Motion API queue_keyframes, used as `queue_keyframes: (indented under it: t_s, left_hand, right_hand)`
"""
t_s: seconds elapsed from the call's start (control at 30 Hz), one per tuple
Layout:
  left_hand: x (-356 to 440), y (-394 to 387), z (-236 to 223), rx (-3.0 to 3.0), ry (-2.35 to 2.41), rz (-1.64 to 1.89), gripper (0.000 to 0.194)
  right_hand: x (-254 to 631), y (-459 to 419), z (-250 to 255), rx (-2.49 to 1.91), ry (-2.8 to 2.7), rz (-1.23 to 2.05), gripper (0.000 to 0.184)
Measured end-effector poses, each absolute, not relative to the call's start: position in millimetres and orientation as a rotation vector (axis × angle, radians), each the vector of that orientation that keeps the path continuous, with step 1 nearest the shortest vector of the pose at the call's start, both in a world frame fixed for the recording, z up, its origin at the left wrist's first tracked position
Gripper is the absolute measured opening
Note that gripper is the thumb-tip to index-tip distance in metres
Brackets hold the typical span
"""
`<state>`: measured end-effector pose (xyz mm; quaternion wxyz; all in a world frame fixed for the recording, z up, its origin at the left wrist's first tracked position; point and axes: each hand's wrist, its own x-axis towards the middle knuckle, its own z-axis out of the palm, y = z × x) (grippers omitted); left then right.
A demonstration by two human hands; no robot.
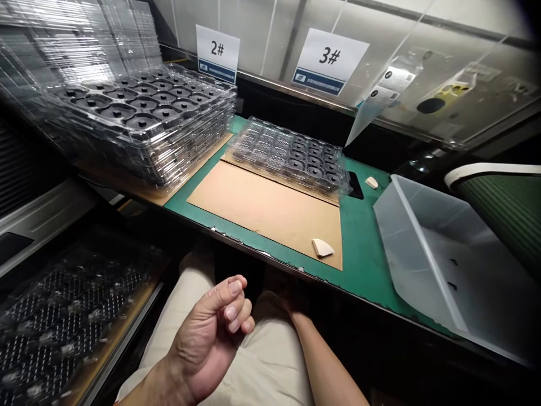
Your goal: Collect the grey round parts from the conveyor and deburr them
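Note:
My left hand (pixel 215 330) is raised palm-up over my lap, its fingers curled in and the thumb against the index finger. Nothing shows in it. My right hand (pixel 284 299) hangs low by my knee, in shadow under the table edge, so its fingers are hidden. Beyond both hands, a brown cardboard sheet (pixel 262 197) lies on the green mat (pixel 363 248), with a small cream wedge-shaped piece (pixel 322 248) near its right corner. At the sheet's far side sits a clear plastic tray (pixel 291 152) with rows of round pockets, some filled with patterned dark parts.
Tall stacks of clear trays (pixel 143 118) stand at the left. An open translucent bin (pixel 418 254) is on the right. Another cream piece (pixel 372 182) lies beside a dark flat object (pixel 355 186). A tray of black perforated parts (pixel 63 316) sits lower left.

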<state>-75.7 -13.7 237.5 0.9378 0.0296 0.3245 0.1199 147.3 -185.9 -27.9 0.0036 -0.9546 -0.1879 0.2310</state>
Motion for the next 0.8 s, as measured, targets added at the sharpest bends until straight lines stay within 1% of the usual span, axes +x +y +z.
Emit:
queue_keyframes:
  t_s: [0.1, 0.3, 0.47, 0.8]
  left_hand:
    - [-77.4, -13.6, 236.4, 0.071, 0.621, 0.253, 0.019]
    - [-78.4, -16.3, 238.2, 0.069, 0.529, 0.236, 0.017]
    - [-78.0, -17.9, 237.1, 0.142, 0.572, 0.269, 0.019]
    - [-74.5, -19.7, 233.3, 0.352, 0.623, 0.292, 0.028]
  right_hand:
    - [146.5, -185.6, -25.2, -2.982, -0.607, 0.772, 0.023]
    - [146.6, -187.9, -26.7, -2.972, -0.622, 0.790, 0.029]
    - [147.9, -186.3, -31.5, -2.986, -0.629, 0.764, 0.022]
    - [144.7, -185.8, -30.5, -2.997, -0.614, 0.771, 0.023]
